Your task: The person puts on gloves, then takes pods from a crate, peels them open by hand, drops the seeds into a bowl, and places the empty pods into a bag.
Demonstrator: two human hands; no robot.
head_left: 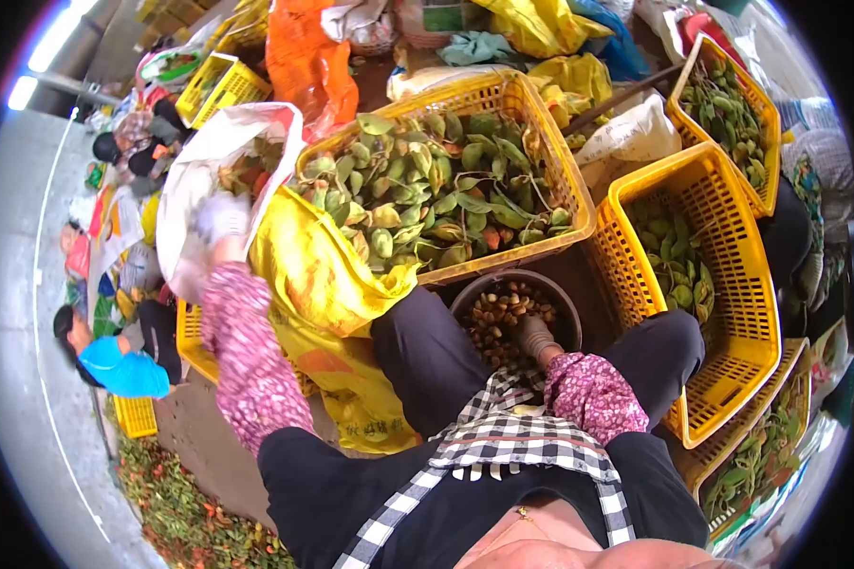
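Note:
My left hand (pixel 223 218), in a pale glove, is at the mouth of a white sack (pixel 182 232) with reddish-green plant pieces (pixel 254 171) inside. Motion blurs its fingers, so I cannot see whether it holds anything. Between my knees stands a round bowl (pixel 575 327) of small brown, nut-like pieces (pixel 503 318). My right hand (pixel 533 337), also gloved, reaches into that bowl and touches the pieces; its fingers are not clear. In front of me a large yellow crate (pixel 503 264) is heaped with green, leaf-like husks (pixel 446 190).
A tilted yellow crate (pixel 731 351) with green husks stands by my right knee, another crate (pixel 773 161) beyond it. A yellow sack (pixel 323 270) drapes beside my left leg. Husks litter the floor (pixel 199 512) at lower left. A person in blue (pixel 123 365) is at far left.

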